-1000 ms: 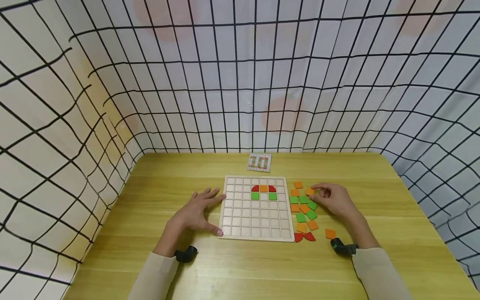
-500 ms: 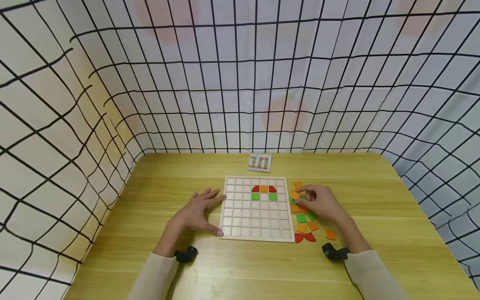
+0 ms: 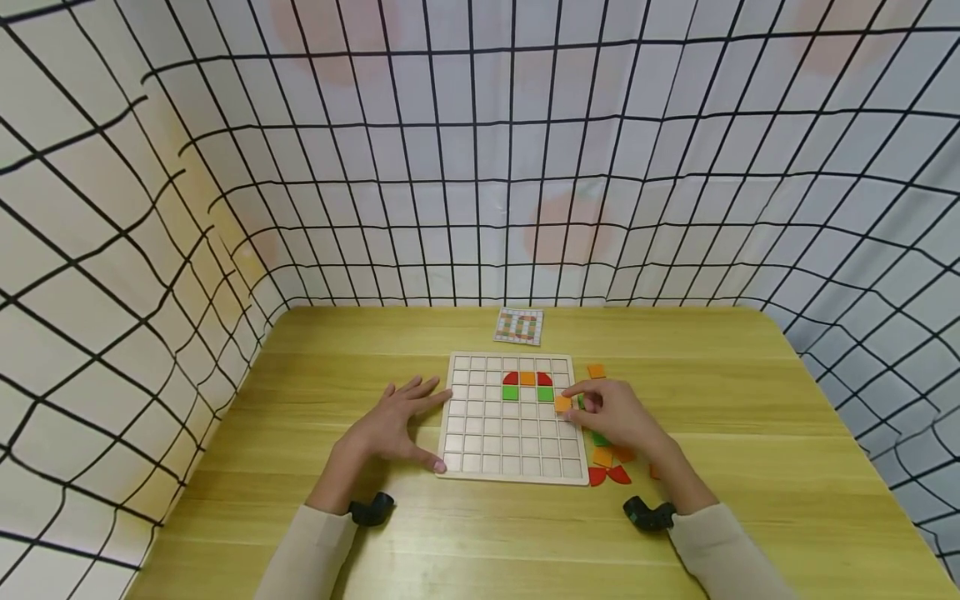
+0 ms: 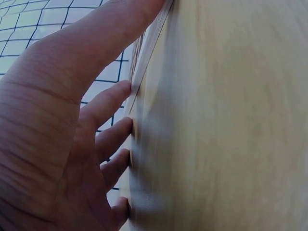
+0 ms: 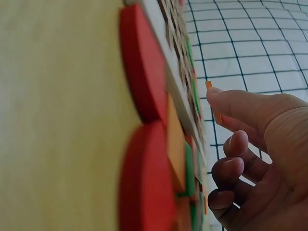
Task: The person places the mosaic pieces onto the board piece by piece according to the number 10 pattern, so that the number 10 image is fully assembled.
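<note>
A wooden grid board lies on the table with two red quarter-round tiles, one orange square and two green squares set in its upper cells. My right hand pinches an orange square tile between thumb and index finger, over the board's right edge. In the right wrist view the orange tile appears edge-on, above the board. My left hand lies spread at the board's left side, thumb at the lower left corner and index finger on the left edge. The left wrist view shows its fingers extended.
Loose tiles lie right of the board, partly hidden by the right hand: red quarter-rounds, an orange square, another orange tile and some green ones. A small printed pattern card lies behind the board. Grid-patterned curtain surrounds the table.
My right hand has carried the orange tile leftward from the loose tiles to above the board's right-hand cells. The left hand and the board have stayed put.
</note>
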Demonstrator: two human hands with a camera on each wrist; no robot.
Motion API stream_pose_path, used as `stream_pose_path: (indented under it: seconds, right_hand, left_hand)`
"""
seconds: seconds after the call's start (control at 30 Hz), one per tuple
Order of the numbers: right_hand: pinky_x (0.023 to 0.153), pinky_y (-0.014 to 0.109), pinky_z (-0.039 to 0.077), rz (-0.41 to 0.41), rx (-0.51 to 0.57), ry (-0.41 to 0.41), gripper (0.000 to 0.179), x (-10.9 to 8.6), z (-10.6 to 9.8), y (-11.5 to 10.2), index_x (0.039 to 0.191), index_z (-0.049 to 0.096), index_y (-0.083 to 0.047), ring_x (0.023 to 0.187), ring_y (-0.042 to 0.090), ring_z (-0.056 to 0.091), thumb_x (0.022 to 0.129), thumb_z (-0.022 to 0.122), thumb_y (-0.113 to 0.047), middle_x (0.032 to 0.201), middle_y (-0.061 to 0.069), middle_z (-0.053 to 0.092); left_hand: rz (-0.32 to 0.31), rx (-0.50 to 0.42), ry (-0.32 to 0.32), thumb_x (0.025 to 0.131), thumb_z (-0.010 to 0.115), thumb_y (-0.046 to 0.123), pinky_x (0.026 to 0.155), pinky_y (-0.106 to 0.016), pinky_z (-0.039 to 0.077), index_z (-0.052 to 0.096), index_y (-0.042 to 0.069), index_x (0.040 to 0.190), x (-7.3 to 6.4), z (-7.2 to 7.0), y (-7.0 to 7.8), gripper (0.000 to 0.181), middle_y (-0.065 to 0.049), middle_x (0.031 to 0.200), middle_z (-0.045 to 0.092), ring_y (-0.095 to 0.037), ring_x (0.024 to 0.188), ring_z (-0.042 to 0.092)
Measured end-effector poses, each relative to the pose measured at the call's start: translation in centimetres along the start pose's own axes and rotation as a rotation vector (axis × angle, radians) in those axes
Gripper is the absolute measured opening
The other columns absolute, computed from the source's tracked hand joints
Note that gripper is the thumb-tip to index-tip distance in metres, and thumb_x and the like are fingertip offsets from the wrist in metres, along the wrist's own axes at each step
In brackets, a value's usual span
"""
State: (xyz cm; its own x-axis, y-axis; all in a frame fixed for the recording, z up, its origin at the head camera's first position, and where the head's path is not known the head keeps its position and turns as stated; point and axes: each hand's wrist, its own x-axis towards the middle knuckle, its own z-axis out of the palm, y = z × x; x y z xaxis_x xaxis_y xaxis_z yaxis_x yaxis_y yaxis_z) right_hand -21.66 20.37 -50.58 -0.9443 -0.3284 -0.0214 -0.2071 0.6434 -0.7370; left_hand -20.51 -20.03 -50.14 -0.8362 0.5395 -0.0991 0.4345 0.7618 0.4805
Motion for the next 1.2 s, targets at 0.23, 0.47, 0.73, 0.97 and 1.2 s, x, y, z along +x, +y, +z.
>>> stream_pose_path:
  seconds: [0.23,0.47,0.73,0.97,1.2]
  right_hand:
    - [0.051,0.022,0.03,0.016,0.015,-0.032,0.029,0.3,1.2,-0.8,0.117,0.077,-0.014,0.057,0.013,0.043,0.09,0.081,-0.024,0.067,-0.002,0.05]
    - [0.054,0.021,0.031,-0.012,-0.011,-0.025,0.029,0.5,2.0,-1.2,0.116,0.078,-0.011,0.057,0.011,0.041,0.09,0.081,-0.022,0.065,-0.004,0.048]
    - [0.053,0.022,0.03,-0.049,-0.048,-0.008,0.029,0.7,2.3,-1.0,0.117,0.078,-0.012,0.055,0.01,0.039,0.09,0.08,-0.022,0.064,-0.005,0.047]
    - [0.053,0.022,0.03,-0.039,-0.05,-0.009,0.029,0.6,2.4,-1.2,0.117,0.078,-0.012,0.056,0.011,0.04,0.09,0.08,-0.022,0.065,-0.005,0.048]
    - [0.051,0.021,0.031,-0.007,0.005,-0.011,0.029,0.6,1.9,-1.0,0.117,0.077,-0.012,0.056,0.013,0.042,0.091,0.08,-0.024,0.067,-0.003,0.051]
  left_hand:
    - [-0.016,0.011,-0.008,0.061,0.087,0.074,0.126,-0.069,0.005,0.038,0.032,0.16,-0.1,0.2,-0.3,0.118,-0.003,0.172,0.022,-0.035,0.161,0.011]
    - [-0.015,0.008,-0.01,0.061,0.086,0.075,0.126,-0.069,0.004,0.038,0.033,0.161,-0.1,0.3,-0.4,0.118,-0.003,0.173,0.022,-0.035,0.161,0.011]
    - [-0.015,0.016,-0.015,0.061,0.085,0.076,0.126,-0.068,0.004,0.037,0.033,0.161,0.0,0.2,-0.5,0.119,-0.002,0.173,0.021,-0.035,0.161,0.01]
    - [-0.021,0.02,-0.021,0.061,0.085,0.077,0.126,-0.068,0.004,0.037,0.034,0.161,-0.1,0.3,-0.5,0.119,-0.002,0.173,0.021,-0.035,0.161,0.01]
    - [-0.012,0.014,-0.018,0.062,0.085,0.075,0.126,-0.069,0.004,0.037,0.031,0.161,-0.1,0.2,-0.2,0.119,-0.004,0.173,0.021,-0.036,0.161,0.01]
